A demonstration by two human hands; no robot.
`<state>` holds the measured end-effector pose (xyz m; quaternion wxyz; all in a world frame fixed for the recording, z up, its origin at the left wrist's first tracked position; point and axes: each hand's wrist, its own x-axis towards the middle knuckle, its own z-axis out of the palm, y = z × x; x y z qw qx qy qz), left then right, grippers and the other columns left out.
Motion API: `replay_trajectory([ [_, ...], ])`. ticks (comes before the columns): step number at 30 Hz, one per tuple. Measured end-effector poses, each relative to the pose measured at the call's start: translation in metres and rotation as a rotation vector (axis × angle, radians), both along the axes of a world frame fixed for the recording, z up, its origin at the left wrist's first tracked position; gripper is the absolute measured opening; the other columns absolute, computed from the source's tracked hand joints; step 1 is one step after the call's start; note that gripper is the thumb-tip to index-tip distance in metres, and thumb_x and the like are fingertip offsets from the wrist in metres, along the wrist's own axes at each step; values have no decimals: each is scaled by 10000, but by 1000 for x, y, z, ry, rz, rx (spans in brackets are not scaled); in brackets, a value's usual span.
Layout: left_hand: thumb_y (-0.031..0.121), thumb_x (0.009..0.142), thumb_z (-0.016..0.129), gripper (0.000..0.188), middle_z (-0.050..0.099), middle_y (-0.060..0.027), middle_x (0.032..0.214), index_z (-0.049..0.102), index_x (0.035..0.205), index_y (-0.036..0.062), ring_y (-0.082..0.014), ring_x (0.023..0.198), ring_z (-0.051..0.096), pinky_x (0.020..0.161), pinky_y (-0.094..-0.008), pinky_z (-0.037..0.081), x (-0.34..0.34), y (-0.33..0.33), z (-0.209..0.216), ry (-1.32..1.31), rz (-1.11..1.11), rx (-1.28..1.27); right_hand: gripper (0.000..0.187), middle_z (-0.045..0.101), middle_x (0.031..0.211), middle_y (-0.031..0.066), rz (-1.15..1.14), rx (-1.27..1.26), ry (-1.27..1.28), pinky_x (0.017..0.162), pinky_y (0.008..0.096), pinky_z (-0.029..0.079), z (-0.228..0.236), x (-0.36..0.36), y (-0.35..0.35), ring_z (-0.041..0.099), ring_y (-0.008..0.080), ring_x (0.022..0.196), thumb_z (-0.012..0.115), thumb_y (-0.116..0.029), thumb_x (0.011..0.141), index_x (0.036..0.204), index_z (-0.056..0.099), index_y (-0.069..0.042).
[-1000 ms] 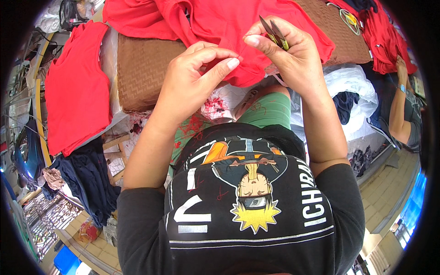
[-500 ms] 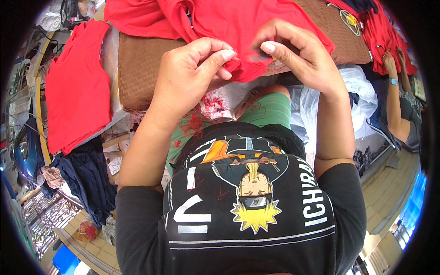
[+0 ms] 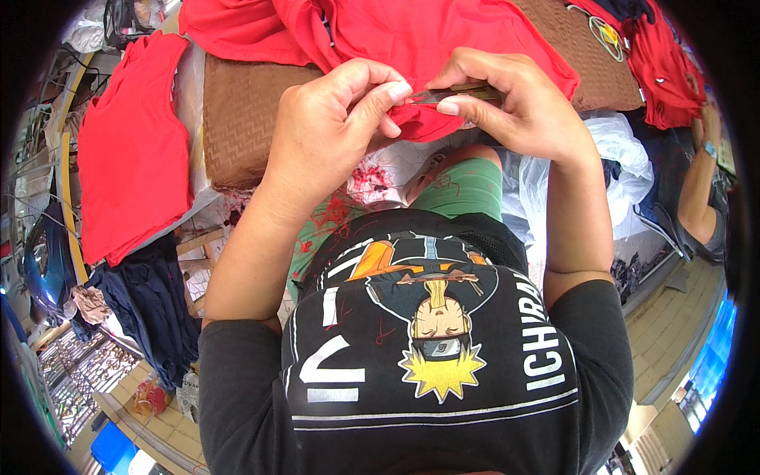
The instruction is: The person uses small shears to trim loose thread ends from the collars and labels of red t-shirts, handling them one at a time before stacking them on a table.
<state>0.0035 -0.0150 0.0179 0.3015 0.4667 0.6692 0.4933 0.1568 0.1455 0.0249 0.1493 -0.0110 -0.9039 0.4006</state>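
Note:
My left hand (image 3: 336,111) is closed in a pinch on the edge of a red garment (image 3: 443,36), which spreads over a brown textured cushioned surface. My right hand (image 3: 522,103) grips a pair of thread snips (image 3: 467,95) between thumb and fingers. Their dark, narrow blades point left, with the tips close to the fabric edge at my left fingertips. Whether the tips touch the cloth or a thread, I cannot tell. The garment's lower edge hangs over the near side of the brown surface (image 3: 245,119).
Another red garment (image 3: 134,150) lies flat at the left, above hanging dark blue cloth (image 3: 150,301). Red thread scraps (image 3: 336,212) are scattered over my lap. White plastic sheeting (image 3: 617,158) is at the right. A co-worker's arm (image 3: 701,174) reaches toward red cloth (image 3: 665,71) at the far right.
My right hand's snips, blurred before, now show clearly with blades at the left fingertips. My left hand stays nearly in place. The co-worker's arm has shifted right.

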Motion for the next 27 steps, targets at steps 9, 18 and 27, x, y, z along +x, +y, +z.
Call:
replay_trajectory([
  [9, 132, 885, 635, 143, 686, -76, 711, 666, 943, 4, -94, 623, 662, 540, -228, 504, 2, 2, -6, 28, 27, 80, 167, 626, 802, 115, 31, 103, 69, 652, 299, 486, -3, -6, -3, 636, 206, 730, 667, -102, 835, 931, 599, 16],
  [18, 207, 894, 616, 286, 610, -64, 768, 634, 700, -3, -89, 651, 542, 585, -216, 419, -36, -16, 20, 364, -206, 306, 159, 616, 794, 83, -26, 49, -66, 675, 267, 486, 20, 6, 7, 609, 134, 726, 638, -97, 859, 963, 604, 19],
  [27, 351, 846, 648, 328, 669, -150, 741, 693, 861, 26, -263, 694, 662, 651, -347, 501, -33, -24, -31, 561, -168, -500, 164, 672, 834, 144, -253, 399, -352, 693, 316, 561, 83, 11, 19, 672, 222, 728, 694, -136, 814, 934, 647, -34],
])
